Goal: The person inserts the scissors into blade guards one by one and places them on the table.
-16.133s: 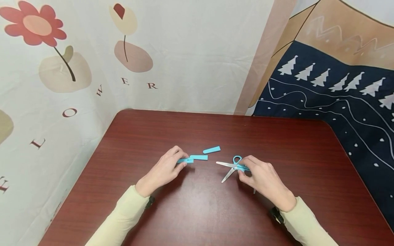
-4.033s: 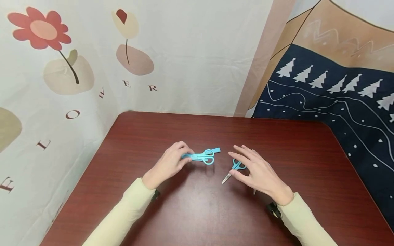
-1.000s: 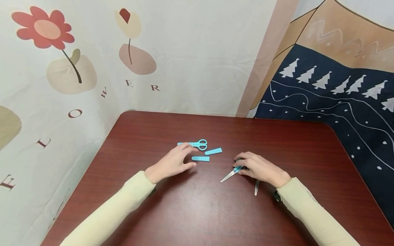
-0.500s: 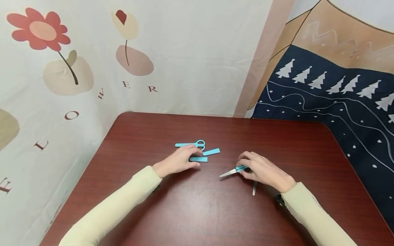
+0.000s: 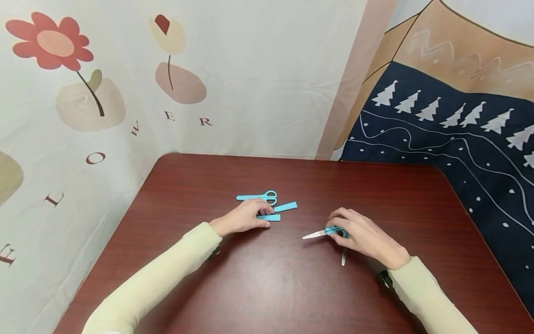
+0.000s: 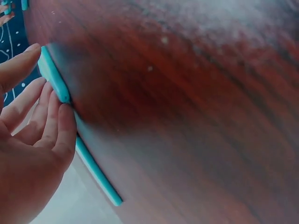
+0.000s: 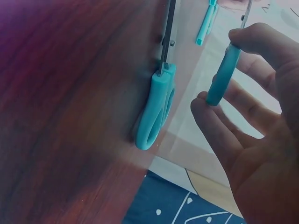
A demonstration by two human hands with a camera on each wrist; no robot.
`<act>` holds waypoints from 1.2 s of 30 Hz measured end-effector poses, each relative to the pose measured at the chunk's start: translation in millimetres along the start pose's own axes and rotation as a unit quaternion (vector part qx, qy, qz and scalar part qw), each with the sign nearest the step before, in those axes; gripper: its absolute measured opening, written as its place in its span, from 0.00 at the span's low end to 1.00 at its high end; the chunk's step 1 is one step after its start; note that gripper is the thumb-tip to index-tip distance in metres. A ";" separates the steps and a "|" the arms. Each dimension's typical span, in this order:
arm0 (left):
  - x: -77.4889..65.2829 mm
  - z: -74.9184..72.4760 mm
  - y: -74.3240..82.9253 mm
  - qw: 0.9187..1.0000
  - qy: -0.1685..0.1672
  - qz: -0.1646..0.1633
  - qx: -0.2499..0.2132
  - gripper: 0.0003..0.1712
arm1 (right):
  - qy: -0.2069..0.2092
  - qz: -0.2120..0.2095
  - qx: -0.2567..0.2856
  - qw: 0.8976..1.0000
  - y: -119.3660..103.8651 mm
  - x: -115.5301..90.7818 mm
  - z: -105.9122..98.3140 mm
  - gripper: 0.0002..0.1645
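My right hand [image 5: 367,236] pinches a pair of small scissors [image 5: 316,234] by the light-blue handles, blades closed and pointing left; in the right wrist view the held handle [image 7: 225,77] is raised off the table. Beneath that hand lies a second pair of scissors [image 7: 156,105], mostly hidden in the head view except for a blade [image 5: 344,256]. My left hand [image 5: 242,216] is over a light-blue blade cover [image 5: 272,217], thumb and fingertips close around it, the cover still flat on the table. Another cover [image 5: 286,207] lies just beyond the fingers.
Behind the left hand lies a third pair of scissors [image 5: 252,197], its blades inside a blue cover, handles to the right. The brown table [image 5: 267,297] meets a flower-print curtain [image 5: 267,79] at the back and a dark tree-print cloth [image 5: 450,139] at right.
The covered scissors, held by my left hand 4 s ago, lie at the back. That hand has moved to the near cover. My right hand has taken hold of scissors and swung their blades leftward.
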State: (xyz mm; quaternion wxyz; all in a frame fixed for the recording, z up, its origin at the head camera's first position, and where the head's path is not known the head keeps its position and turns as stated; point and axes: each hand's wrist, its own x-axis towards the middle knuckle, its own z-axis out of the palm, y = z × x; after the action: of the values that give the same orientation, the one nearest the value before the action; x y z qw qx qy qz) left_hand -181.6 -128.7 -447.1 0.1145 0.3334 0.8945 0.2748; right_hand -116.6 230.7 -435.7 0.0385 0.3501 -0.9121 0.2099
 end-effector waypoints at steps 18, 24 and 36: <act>4.2 9.6 -1.6 1.000 0.016 0.012 0.023 0.05 | 0.021 0.003 0.030 0.999 -3.2 -5.7 3.4 0.12; -2.5 7.7 2.6 0.999 0.015 0.028 0.011 0.04 | 0.026 0.014 0.033 0.999 -8.2 -4.0 5.9 0.13; -16.3 2.1 20.1 0.997 0.055 0.045 0.000 0.06 | 0.056 0.006 0.030 0.998 -18.7 2.5 12.8 0.14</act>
State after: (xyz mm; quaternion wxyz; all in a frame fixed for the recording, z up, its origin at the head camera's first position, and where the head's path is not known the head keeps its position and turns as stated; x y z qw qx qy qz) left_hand -157.8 -126.0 -437.1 0.0531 0.3578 0.8835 0.2977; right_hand -105.2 211.4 -440.1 0.0778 0.3331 -0.9039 0.2568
